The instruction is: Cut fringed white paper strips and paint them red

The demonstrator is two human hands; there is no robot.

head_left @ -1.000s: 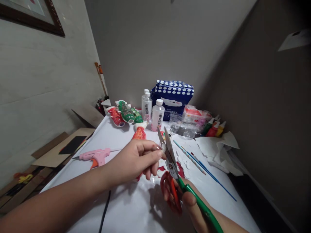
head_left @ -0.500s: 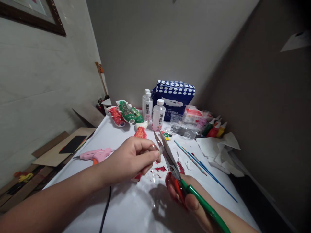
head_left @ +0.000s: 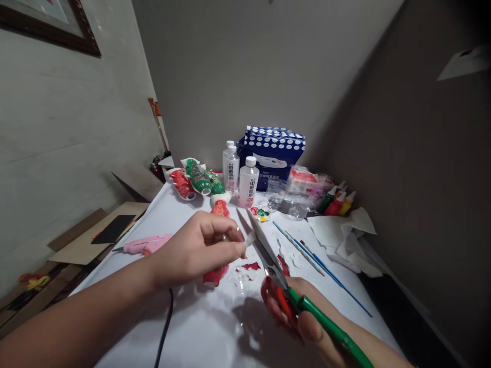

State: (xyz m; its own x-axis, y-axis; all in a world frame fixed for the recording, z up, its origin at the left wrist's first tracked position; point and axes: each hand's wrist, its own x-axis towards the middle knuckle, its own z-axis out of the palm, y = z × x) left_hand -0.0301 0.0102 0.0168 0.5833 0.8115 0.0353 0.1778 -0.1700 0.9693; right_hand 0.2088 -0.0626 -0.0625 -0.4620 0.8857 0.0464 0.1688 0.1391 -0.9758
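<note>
Your right hand (head_left: 303, 319) has its fingers through the red and green handles of the scissors (head_left: 276, 271), so that grip is closed on the tool. The blades point up and away from you and stand slightly apart. Between them, near their tips, sits a small pale piece (head_left: 250, 238) of material; what it is made of cannot be told.

Your left hand (head_left: 195, 250) pinches that piece between thumb and forefinger, grip closed, the other fingers curled beneath. Both hands are above the white bench (head_left: 199, 332), near its middle.

Directly below the left hand lies a red painted object (head_left: 215, 276), partly hidden by the fingers. Red scraps (head_left: 251, 266) and clear offcuts lie on the bench just beside it, under the scissor blades.

To your left, a pink glue gun (head_left: 143, 245) rests on the bench, and a black cord (head_left: 164, 332) runs toward you under your left forearm. To your right, thin blue brushes (head_left: 318, 266) lie side by side at a slant, next to crumpled white paper (head_left: 345, 235).

At the far end stand white bottles (head_left: 247, 183), a blue dotted pack (head_left: 274, 153), red and green painted figures (head_left: 197, 180), a small paint palette (head_left: 260, 212) and paint tubes (head_left: 337, 202).
</note>
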